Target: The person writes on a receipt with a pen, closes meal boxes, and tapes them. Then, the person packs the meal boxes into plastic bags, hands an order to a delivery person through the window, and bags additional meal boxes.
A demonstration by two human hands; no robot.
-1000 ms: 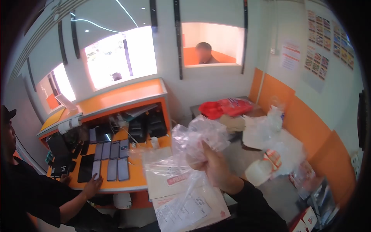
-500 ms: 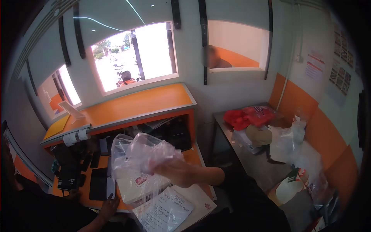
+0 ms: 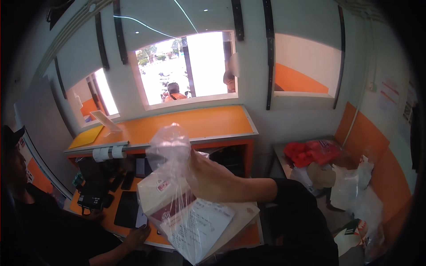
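My right hand is closed around the gathered neck of a clear plastic bag, which bunches up above the fist. Inside the bag are pale food boxes with red printed logos. A white printed receipt lies against them, seen through the plastic. The bag hangs in front of the orange counter, close to my body. My left hand is out of view.
At left, a co-worker in black has a hand by a phone and a black tablet. An orange ledge runs below the windows. On the right, a metal side table bears red bags and plastic packaging.
The loose bag top has been gathered into a narrow, upright neck in my right hand. My view has turned left, so the room appears shifted right.
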